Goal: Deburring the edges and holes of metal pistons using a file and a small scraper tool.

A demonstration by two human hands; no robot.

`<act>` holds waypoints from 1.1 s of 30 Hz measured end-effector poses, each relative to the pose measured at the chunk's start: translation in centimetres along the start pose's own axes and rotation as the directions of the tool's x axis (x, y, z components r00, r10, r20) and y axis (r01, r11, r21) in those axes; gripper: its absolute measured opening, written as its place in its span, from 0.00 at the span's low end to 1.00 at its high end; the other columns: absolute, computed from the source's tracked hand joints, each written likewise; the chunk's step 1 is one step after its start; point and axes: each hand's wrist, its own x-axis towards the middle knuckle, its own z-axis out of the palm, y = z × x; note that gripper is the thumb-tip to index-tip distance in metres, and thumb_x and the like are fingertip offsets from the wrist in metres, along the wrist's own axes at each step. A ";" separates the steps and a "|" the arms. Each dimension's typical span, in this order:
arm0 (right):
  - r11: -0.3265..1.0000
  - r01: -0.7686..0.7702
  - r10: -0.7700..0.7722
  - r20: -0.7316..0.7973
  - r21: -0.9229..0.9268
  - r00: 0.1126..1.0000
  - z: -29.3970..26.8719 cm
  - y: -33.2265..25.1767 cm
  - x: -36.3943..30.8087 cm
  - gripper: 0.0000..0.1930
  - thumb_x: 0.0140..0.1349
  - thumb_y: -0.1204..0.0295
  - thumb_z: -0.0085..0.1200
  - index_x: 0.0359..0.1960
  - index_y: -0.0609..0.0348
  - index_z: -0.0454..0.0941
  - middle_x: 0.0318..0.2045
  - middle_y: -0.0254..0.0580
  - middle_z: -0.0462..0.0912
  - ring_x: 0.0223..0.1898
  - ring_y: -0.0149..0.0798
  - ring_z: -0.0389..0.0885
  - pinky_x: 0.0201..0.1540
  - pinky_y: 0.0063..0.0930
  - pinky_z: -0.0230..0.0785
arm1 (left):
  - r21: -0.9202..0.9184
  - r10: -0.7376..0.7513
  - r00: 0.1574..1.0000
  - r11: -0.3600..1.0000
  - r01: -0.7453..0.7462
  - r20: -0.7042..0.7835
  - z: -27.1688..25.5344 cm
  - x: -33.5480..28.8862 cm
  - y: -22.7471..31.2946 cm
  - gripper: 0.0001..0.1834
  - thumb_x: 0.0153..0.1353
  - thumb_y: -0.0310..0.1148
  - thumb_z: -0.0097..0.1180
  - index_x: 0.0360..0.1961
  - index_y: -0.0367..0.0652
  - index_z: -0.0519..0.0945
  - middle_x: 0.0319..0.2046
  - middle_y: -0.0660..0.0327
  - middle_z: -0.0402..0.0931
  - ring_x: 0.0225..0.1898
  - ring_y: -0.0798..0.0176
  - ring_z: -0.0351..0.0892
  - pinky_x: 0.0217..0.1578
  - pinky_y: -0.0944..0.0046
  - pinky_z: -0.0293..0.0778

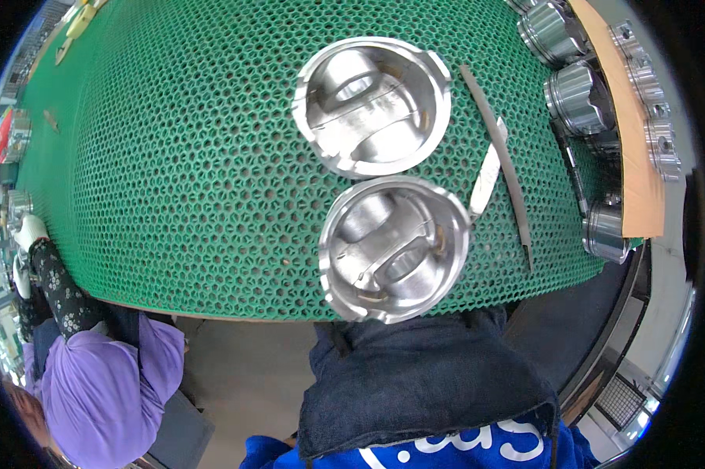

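Neither my left hand nor my right hand is in view. Two large silver pistons lie crown down on the green mat [196, 172], their hollow undersides facing up. The far piston [368, 117] is at the middle of the mat, and the near piston [391, 250] lies at its front edge, close to my apron [423, 383]. Their rims come close together, and I cannot tell if they touch. To their right lies a long, thin grey file [512, 176]. It crosses over a short flat tool with a whitish handle [486, 180].
Along the right edge stand several more pistons [579, 98] beside a cardboard strip [606, 102], with smaller pistons [663, 144] beyond it. A thin black tool [573, 168] lies there. At left, a co-worker in purple [102, 391] has a white-gloved hand [32, 231] by another piston [19, 205].
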 end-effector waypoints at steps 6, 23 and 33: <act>1.000 0.007 -0.007 -0.007 0.006 1.000 0.3 1.4 1.0 0.19 0.67 0.64 0.49 0.55 0.63 0.73 0.44 0.50 0.84 0.39 0.47 0.83 0.43 0.38 0.74 | 0.022 0.006 1.000 1.000 -0.006 -0.005 0.9 0.3 0.6 0.17 0.63 0.43 0.54 0.48 0.48 0.83 0.44 0.58 0.83 0.46 0.56 0.79 0.48 0.57 0.74; 0.993 0.113 -0.113 -0.010 0.043 0.994 -1.8 7.3 8.0 0.18 0.67 0.64 0.49 0.54 0.60 0.74 0.45 0.51 0.83 0.41 0.48 0.83 0.47 0.38 0.73 | 0.102 -0.001 0.995 0.995 0.011 -0.099 5.3 -5.1 2.3 0.18 0.62 0.45 0.55 0.48 0.49 0.83 0.45 0.57 0.82 0.47 0.54 0.79 0.48 0.56 0.74; 0.968 0.248 -0.250 0.050 0.040 0.967 -5.9 8.0 17.4 0.18 0.67 0.64 0.49 0.54 0.59 0.75 0.46 0.51 0.83 0.43 0.48 0.82 0.48 0.38 0.72 | 0.020 -0.076 0.975 0.996 0.082 -0.207 15.2 -16.7 -1.2 0.18 0.61 0.46 0.55 0.47 0.49 0.83 0.45 0.56 0.82 0.47 0.52 0.79 0.48 0.56 0.74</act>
